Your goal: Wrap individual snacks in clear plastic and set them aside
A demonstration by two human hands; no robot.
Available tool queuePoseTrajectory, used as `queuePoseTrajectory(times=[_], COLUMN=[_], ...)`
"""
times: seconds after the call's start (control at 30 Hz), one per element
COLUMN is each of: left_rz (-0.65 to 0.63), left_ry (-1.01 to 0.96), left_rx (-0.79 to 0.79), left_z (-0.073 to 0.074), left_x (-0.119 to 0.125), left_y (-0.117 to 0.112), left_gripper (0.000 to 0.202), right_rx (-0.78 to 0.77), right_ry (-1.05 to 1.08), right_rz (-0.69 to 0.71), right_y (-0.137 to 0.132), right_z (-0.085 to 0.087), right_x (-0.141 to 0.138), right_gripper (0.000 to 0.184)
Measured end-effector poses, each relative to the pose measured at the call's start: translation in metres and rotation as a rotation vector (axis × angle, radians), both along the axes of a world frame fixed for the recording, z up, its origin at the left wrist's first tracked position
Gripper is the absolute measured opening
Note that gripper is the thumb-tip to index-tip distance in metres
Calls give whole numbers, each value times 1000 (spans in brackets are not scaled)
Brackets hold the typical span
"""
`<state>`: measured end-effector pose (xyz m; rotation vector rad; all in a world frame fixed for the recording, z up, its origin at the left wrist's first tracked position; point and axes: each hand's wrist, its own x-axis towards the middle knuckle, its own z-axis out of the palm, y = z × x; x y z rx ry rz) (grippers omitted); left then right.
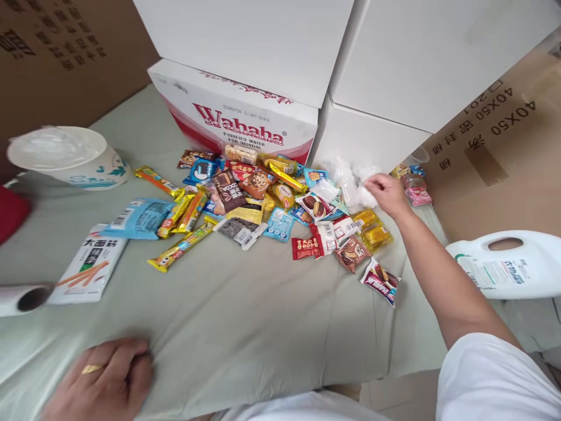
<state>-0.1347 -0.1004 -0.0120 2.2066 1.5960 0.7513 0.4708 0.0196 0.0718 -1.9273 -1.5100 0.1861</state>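
My right hand (pixel 385 194) reaches to the back right of the table, its fingertips pinched together at a crumpled clear plastic bag (pixel 346 178). Just left of it and nearer to me lies a heap of wrapped snacks, among them a brown cocoa packet (pixel 230 190), a cookie packet (pixel 258 182) and a red packet (pixel 305 248). Below the hand are yellow-wrapped cakes (pixel 376 238) and a purple-and-white packet (pixel 380 282). My left hand (pixel 107 377), with a ring on one finger, rests curled on the cloth at the front left, holding nothing that shows.
A Wahaha water carton (pixel 245 123) and white boxes (pixel 263 35) stand behind the snacks. At left are a paper tub (pixel 100 169), a blue packet (pixel 142 217), a white snack bag (pixel 90 263) and a roll (pixel 21 299). A white jug (pixel 534 263) sits right.
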Motion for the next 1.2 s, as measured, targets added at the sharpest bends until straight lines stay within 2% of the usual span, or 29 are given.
queuePoseTrajectory(times=[0.07,0.1,0.13,0.2,0.27,0.33,0.4,0.5,0.6,0.7,0.8,0.9,0.93,1.07,1.2], left_rz=[51,43,12,-31,-53,-58,-51,-7,12,-131,-255,-293,-308,-366,-401], left_ry=[46,73,99,150,177,173,131,-17,-264,-474,-611,-680,-717,-786,-792], left_rx=[108,149,173,204,219,212,186,108,-8,-124,-159,-239,-281,-385,-309], left_z=[-3,-3,-3,-2,-2,-3,-4,0,14,31,35,24,18,-1,-1], left_x=[-2,-3,-4,-5,-7,-9,-11,-10,4,40,89,128,135,145,144], left_y=[-4,-5,-6,-8,-9,-9,-11,-15,-15,-6,14,39,47,64,59], left_gripper=[5,4,4,7,9,11,10,7,9,10,7,33,33,18,23], right_rx=[-126,-176,-207,-187,-23,187,256,56,-65,-105,-136,-153,-160,-185,-173], right_ry=[-170,-241,-278,-248,-63,266,657,1130,1417,1549,1563,1540,1546,1617,1573], right_rz=[341,435,458,365,193,31,-44,16,1,-22,26,91,104,124,102], right_y=[13,19,24,28,19,-3,-36,-89,-122,-133,-131,-125,-123,-115,-116], right_z=[0,-1,-2,-3,-3,-2,-3,-14,-33,-50,-58,-59,-58,-57,-60], right_x=[-35,-49,-60,-76,-89,-106,-133,-190,-244,-279,-297,-303,-303,-303,-307], right_gripper=[29,31,28,17,11,10,23,37,39,37,33,30,30,34,37])
